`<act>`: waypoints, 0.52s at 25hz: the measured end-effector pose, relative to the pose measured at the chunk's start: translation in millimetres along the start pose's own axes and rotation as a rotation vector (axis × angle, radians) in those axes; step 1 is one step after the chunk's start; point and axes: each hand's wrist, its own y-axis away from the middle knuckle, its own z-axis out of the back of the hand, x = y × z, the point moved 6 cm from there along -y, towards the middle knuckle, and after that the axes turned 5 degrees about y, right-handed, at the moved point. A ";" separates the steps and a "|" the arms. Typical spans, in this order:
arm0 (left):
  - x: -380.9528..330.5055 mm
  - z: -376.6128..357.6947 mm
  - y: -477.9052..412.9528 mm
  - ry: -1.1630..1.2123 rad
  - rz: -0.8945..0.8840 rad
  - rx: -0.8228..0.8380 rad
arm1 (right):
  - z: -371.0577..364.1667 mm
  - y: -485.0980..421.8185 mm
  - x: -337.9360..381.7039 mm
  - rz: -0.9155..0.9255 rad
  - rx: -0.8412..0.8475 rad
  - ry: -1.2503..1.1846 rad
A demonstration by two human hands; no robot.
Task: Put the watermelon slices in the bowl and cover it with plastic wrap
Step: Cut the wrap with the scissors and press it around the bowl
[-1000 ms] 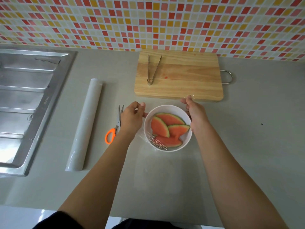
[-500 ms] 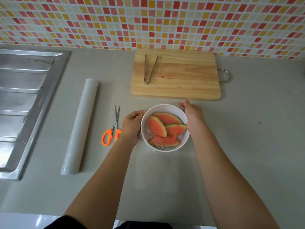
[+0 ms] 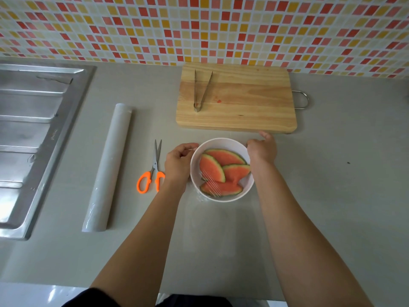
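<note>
A white bowl [image 3: 221, 142] stands on the grey counter and holds several red watermelon slices [image 3: 213, 167] with green rinds. A clear sheet of plastic wrap [image 3: 221, 229] lies over the bowl and trails across the counter toward me; its wrinkles glint over the near slices. My left hand [image 3: 178, 165] is against the bowl's left side, its fingers curled and pinching the wrap at the rim. My right hand [image 3: 263, 149] is at the bowl's far right rim, also gripping the wrap with curled fingers.
The roll of plastic wrap [image 3: 108, 167] lies left of the bowl. Orange-handled scissors [image 3: 152, 173] sit beside my left wrist. A wooden cutting board [image 3: 243, 103] with metal tongs [image 3: 201, 91] is just behind the bowl. A steel sink drainer [image 3: 33, 129] fills the left.
My left hand has slid from the bowl's far-left corner down to its left side. My right hand has lowered onto the rim. The wrap sits tighter over the bowl.
</note>
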 end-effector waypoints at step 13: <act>4.8 1.6 -7.6 -0.094 -0.063 -0.002 | 1.1 -0.5 3.7 0.051 -0.026 0.054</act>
